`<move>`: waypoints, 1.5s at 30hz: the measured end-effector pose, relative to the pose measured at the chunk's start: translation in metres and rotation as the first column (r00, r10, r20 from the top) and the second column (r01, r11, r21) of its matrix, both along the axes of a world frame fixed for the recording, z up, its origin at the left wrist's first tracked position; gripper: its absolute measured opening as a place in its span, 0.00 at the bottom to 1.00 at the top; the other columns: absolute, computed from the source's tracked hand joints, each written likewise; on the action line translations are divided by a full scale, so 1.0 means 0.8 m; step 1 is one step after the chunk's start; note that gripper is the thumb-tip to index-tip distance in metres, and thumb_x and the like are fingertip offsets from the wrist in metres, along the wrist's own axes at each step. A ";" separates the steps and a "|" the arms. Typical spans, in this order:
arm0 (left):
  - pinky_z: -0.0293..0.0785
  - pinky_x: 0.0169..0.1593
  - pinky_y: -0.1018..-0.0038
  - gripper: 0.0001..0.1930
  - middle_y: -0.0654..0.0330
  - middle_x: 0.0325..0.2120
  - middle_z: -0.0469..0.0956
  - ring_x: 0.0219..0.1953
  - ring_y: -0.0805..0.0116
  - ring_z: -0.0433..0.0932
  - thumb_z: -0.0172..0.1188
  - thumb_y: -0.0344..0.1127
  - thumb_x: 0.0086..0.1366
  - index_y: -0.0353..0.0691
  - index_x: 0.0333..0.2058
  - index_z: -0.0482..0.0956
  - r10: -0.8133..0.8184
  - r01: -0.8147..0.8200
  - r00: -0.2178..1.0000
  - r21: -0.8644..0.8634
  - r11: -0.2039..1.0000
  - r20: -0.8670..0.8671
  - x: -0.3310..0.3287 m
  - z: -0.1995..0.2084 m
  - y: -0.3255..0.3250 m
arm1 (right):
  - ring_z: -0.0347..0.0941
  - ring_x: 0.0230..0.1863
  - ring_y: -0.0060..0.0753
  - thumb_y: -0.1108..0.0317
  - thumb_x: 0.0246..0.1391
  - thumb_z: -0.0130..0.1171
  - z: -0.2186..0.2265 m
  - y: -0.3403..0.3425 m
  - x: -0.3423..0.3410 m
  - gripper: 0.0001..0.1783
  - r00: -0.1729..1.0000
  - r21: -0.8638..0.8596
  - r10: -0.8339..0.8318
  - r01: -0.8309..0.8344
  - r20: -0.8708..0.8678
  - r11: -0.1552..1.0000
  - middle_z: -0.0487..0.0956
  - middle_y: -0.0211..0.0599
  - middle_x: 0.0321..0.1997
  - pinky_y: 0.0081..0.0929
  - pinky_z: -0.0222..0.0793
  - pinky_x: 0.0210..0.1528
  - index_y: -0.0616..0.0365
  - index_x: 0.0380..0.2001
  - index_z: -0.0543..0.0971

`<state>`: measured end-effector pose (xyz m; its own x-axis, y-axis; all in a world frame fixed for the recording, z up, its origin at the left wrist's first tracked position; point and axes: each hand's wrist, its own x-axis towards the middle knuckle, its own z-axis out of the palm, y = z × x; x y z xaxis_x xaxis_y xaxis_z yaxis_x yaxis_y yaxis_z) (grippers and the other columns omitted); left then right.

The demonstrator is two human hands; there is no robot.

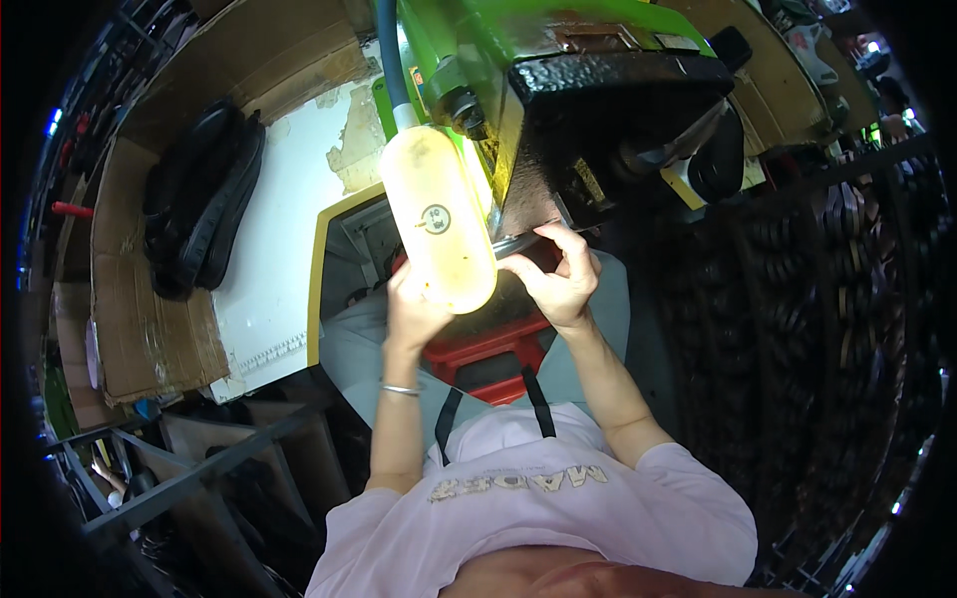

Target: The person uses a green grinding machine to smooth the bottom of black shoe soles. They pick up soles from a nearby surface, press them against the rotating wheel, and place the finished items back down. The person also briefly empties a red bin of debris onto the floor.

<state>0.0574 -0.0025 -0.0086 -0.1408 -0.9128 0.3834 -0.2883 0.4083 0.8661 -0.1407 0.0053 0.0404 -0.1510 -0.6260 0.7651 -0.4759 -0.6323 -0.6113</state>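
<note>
A lit, oval lamp head (439,219) on a grey flexible neck hangs in front of a green and black machine (618,90). My right hand (564,287) is just below the machine, its thumb and forefinger closed on the edge of a dark piece with a pale, shiny rim (512,245). What kind of piece it is, I cannot make out; the lamp and machine cover most of it. My left hand (412,311) is raised at the lamp's lower left side. Its fingers are mostly hidden behind the lamp, so their grip does not show.
On the left, black shoes or soles (204,199) lie in an open cardboard box (150,339) beside a white worktop (284,219) with a yellow edge. A red stool (488,364) shows between my legs. Racks of dark shoe parts (797,329) fill the right; a metal rack (219,468) stands lower left.
</note>
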 end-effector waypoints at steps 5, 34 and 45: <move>0.74 0.44 0.77 0.15 0.60 0.33 0.79 0.36 0.73 0.78 0.71 0.23 0.51 0.33 0.38 0.77 0.064 -0.071 0.973 -0.023 0.997 -0.220 -0.067 0.035 0.003 | 0.79 0.40 0.33 0.78 0.38 0.74 -0.032 -0.006 -0.012 0.27 0.913 0.154 0.025 -0.096 0.407 0.983 0.81 0.41 0.41 0.26 0.76 0.45 0.65 0.44 0.75; 0.74 0.48 0.76 0.16 0.57 0.37 0.73 0.40 0.70 0.76 0.65 0.13 0.49 0.27 0.37 0.76 0.054 0.071 0.803 0.184 0.980 -0.593 -0.018 0.045 0.017 | 0.74 0.48 0.32 0.75 0.43 0.74 0.019 -0.001 -0.135 0.38 0.929 0.162 -0.105 0.049 0.355 0.986 0.74 0.44 0.51 0.26 0.71 0.52 0.66 0.58 0.67; 0.80 0.53 0.58 0.16 0.59 0.31 0.69 0.36 0.67 0.77 0.67 0.12 0.47 0.30 0.32 0.72 0.032 -0.001 0.876 0.066 0.998 -0.482 0.058 0.062 0.039 | 0.78 0.44 0.34 0.79 0.43 0.71 0.004 0.016 -0.080 0.38 0.928 0.124 0.074 -0.127 0.366 0.984 0.79 0.48 0.47 0.29 0.76 0.48 0.70 0.59 0.66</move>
<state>0.1041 0.0286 0.0409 0.0625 -0.9374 0.3425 0.1656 0.3482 0.9227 -0.2048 0.0180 0.0439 -0.3291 -0.7505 0.5730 -0.1467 -0.5588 -0.8162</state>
